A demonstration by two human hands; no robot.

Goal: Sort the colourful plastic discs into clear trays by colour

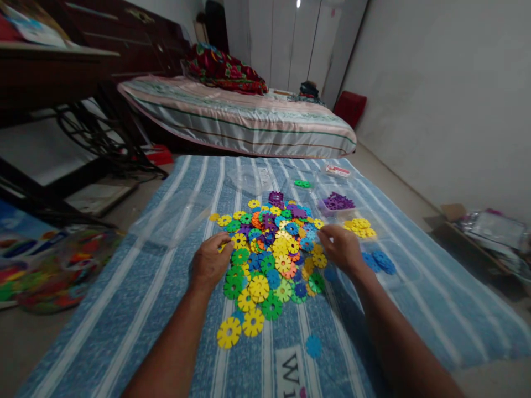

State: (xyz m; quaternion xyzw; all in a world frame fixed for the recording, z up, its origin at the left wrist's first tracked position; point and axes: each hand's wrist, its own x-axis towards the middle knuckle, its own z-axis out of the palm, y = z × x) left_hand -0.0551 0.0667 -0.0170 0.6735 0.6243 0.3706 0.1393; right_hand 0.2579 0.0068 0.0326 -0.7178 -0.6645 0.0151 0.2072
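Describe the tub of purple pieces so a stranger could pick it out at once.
On the blue striped cloth, find the mixed pile. The tub sits off its far right corner, beyond the right hand. Purple pieces fill it; yellow pieces lie nearer, blue pieces nearer still.

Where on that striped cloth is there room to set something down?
Bare cloth lies outside the left arm, nearer than the clear plastic, and outside the right arm, nearer than the blue heap. It's crowded between left hand and right hand, where the colourful pile spreads, and around the purple heap and yellow heap.
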